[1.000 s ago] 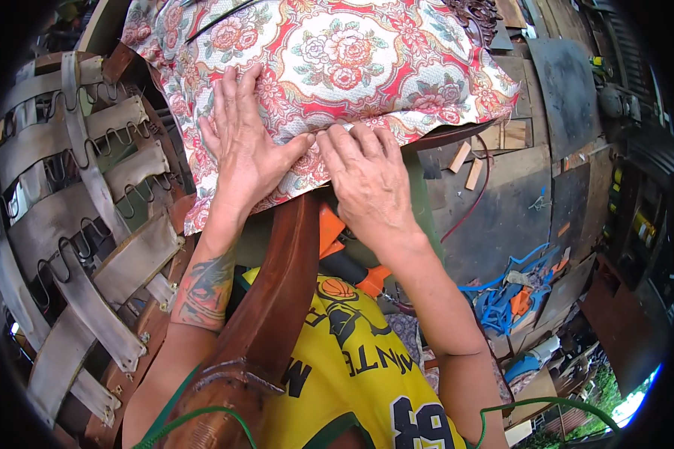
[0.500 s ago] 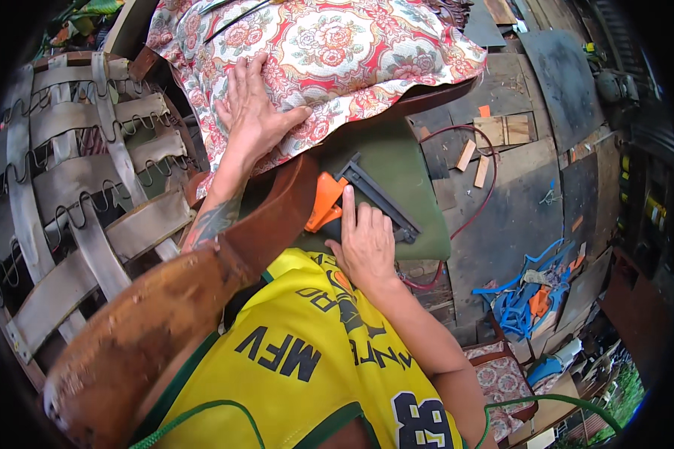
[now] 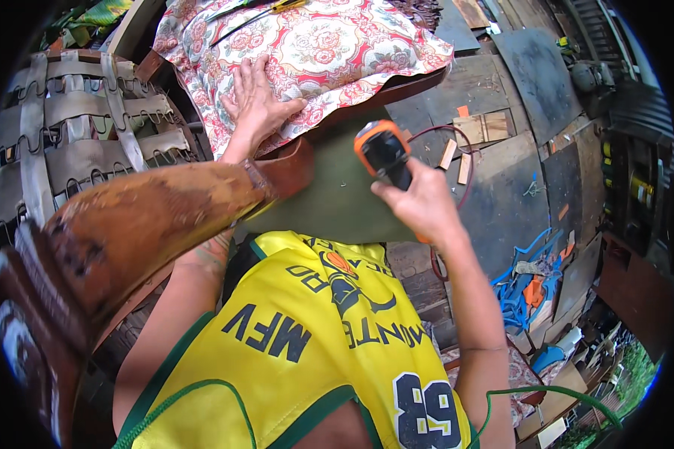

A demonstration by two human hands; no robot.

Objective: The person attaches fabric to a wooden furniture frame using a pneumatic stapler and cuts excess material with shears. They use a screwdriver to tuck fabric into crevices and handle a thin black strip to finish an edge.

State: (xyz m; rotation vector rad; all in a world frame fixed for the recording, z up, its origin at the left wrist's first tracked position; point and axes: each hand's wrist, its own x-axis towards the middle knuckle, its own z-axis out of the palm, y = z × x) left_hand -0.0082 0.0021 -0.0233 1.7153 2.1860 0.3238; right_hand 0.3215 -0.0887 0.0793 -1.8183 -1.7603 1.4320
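The right hand is closed around the grip of an orange-and-black staple gun, fingers wrapped fully about the handle, the tool's head raised and pointing toward the far side. The tool appears rigid and moderately heavy for its size; the handle is the correct place to hold it, and a full-fist grip is likely needed to keep it from twisting. An air hose seems to trail from it, though the connection is hidden.

The left hand lies open and flat, palm down, on the near edge of the floral fabric, pressing it against the seat. The fabric is soft, thin and limp; it probably creeps or wrinkles unless held taut close to the edge.

Beneath the fabric sits a green panel, and a brown wooden chair arm runs near left. Further left, a webbed spring frame is exposed. Wood offcuts lie on the right.
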